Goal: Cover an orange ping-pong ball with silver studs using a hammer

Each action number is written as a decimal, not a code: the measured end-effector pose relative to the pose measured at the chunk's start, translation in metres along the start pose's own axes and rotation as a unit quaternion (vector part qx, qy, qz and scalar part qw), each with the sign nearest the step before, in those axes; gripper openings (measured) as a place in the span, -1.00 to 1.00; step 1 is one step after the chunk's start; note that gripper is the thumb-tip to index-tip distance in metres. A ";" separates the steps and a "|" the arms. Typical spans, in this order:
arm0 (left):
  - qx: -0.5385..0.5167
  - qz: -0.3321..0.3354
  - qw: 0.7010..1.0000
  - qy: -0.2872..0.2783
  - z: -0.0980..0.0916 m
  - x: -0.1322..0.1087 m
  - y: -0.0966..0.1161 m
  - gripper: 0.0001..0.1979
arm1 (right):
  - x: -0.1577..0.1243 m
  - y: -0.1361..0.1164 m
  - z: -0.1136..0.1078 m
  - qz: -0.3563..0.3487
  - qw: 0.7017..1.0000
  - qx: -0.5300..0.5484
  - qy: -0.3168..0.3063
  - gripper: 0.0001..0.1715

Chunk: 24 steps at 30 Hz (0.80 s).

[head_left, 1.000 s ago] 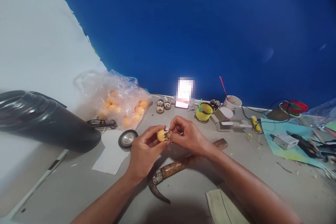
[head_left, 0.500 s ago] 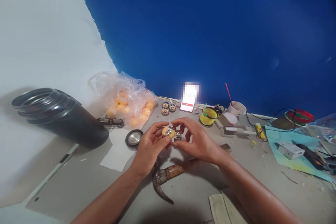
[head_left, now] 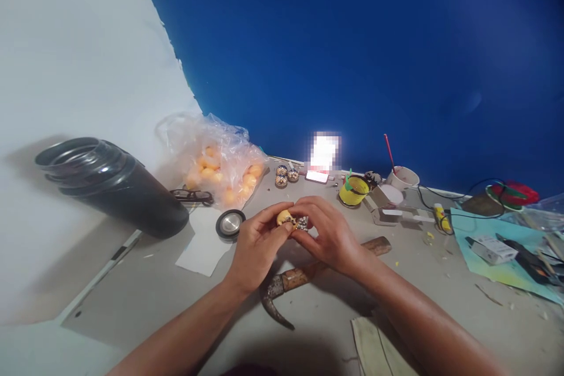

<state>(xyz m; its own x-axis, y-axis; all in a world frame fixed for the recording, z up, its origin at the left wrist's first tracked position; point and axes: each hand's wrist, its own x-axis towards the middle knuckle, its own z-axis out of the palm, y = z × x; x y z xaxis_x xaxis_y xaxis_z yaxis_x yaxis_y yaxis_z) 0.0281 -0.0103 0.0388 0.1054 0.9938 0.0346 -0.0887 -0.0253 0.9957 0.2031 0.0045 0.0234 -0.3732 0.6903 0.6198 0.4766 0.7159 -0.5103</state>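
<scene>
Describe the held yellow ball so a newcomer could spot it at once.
Under the blue wall, find the hammer on the grey table. Above it in view, the left hand and right hand meet at the small yellow ball. Unlike the bagged orange balls and three patterned balls beyond, it is held, silvery pieces beside it.

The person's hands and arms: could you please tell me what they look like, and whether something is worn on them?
The left hand and the right hand are bare, with no gloves, rings or watch to be seen. The left forearm and the right forearm show no sleeves, cables or clear markings up to the picture's edge.
</scene>
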 end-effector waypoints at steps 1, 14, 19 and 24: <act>-0.005 -0.003 1.000 0.001 0.000 0.000 0.000 -0.69 | 0.000 -0.001 0.000 -0.002 1.000 0.002 0.001 -0.78; -0.016 -0.022 0.999 0.021 0.001 0.000 -0.005 -0.70 | 0.002 -0.005 -0.002 -0.022 1.000 0.008 -0.004 -0.82; -0.059 -0.024 0.998 -0.024 -0.002 -0.002 -0.005 -0.56 | 0.003 -0.004 -0.002 0.004 0.999 0.035 0.000 -0.80; -0.043 -0.013 0.999 -0.018 -0.004 -0.002 -0.004 -0.64 | 0.009 -0.006 -0.012 0.114 0.979 0.166 -0.031 -0.70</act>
<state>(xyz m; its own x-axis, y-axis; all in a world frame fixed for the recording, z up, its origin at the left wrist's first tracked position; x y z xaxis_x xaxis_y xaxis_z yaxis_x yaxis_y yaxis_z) 0.0241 -0.0120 0.0344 0.1445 0.9894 0.0133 -0.1697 0.0116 0.9854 0.2066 0.0047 0.0390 -0.3390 0.8344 0.4347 0.2715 0.5291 -0.8040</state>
